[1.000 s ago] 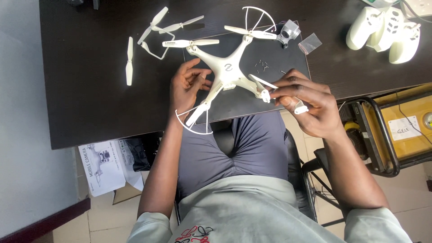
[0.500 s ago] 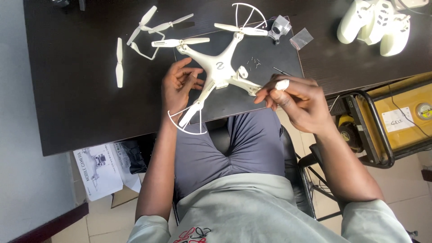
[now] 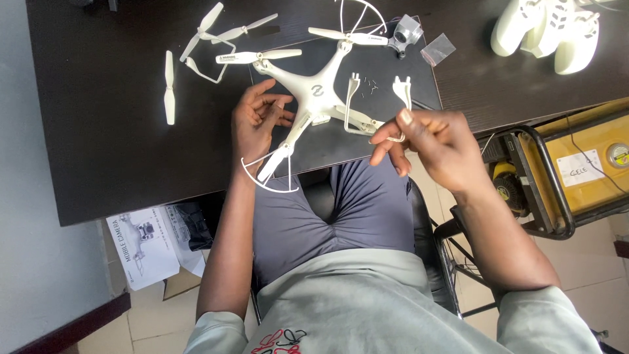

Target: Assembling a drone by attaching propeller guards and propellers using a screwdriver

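White quadcopter drone [image 3: 316, 98]: lies flat on a dark mat [image 3: 419, 92] at the near edge of a dark table [image 3: 98, 131], its body at the middle of the view, its four arms at roughly 11, 1, 4 and 7 o'clock. Left hand [image 3: 257, 121]: at 9 o'clock of the body, fingers loosely curled and touching the 7 o'clock arm, apparently steadying the craft; it grips nothing fully. Right hand [image 3: 429, 141]: at 4 o'clock of the body, raised just off the table edge, thumb and fingertips pinched on a thin white landing leg [image 3: 401, 98], held upright, probably to line it up with the underside. A second white leg [image 3: 350, 105] stands beside the body, with tiny screws [image 3: 370, 84] scattered on the mat at 1 o'clock. Prop guards: one hoop [image 3: 265, 174] overhangs the table edge at 7 o'clock, one [image 3: 357, 16] at 12 o'clock. Loose propellers [image 3: 169, 95] and a guard piece [image 3: 203, 65] lie at 10 o'clock, well apart. Small camera module [image 3: 406, 31] and clear bag [image 3: 438, 48] at 1 o'clock; white controller [image 3: 547, 29] at 2 o'clock. Open tabletop lies to the left; a yellow machine [image 3: 583, 167] crowds the right elbow's side.
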